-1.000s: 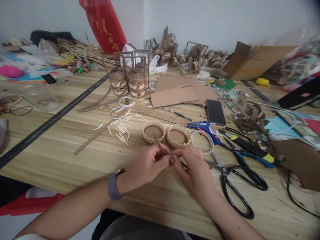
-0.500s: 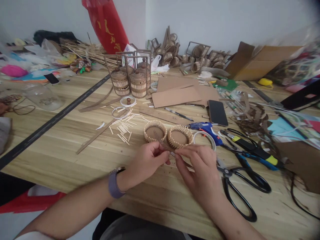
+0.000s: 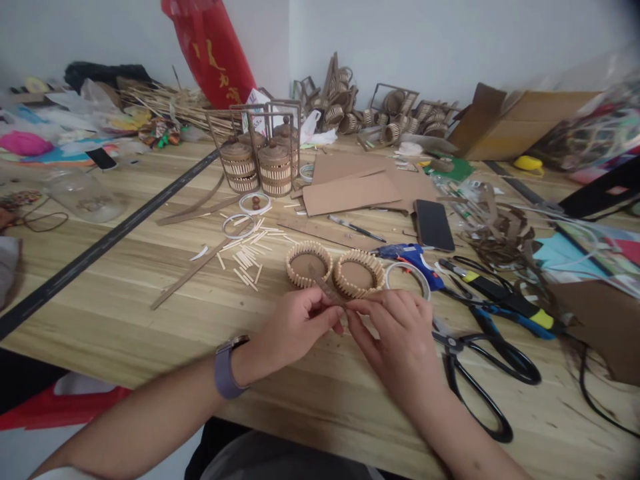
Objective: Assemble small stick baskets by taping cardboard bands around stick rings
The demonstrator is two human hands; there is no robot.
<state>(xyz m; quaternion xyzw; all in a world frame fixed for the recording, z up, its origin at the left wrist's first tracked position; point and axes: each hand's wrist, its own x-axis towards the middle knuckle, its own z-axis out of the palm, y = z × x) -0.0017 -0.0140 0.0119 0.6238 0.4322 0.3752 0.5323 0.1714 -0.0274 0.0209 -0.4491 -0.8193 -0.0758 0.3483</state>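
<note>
1. Your left hand (image 3: 295,327) is closed narrowly, thumb against fingers, pinching a thin brown strip (image 3: 324,285).
2. Your right hand (image 3: 400,340) is likewise narrow, its fingertips at the strip's near end, just beside your left fingertips; the grip's finer detail is too small to tell.
3. The strip slants away from you above the surface (image 3: 150,353), its far tip overlapping the left round basket (image 3: 304,264) in view; you cannot tell from here whether they touch.
4. That basket and the right round basket (image 3: 357,275) sit side by side just beyond your hands, each walled with short upright sticks around a brown base.
5. To the right of the baskets lie a blue glue gun (image 3: 415,260) and a white ring (image 3: 425,281), with black-handled scissors (image 3: 453,345) beside your right hand.
6. Loose pale sticks (image 3: 247,257) are scattered left of the baskets.
7. Farther back, brown cardboard sheets (image 3: 350,191) lie near lidded baskets (image 3: 275,167) standing in frames.
</note>
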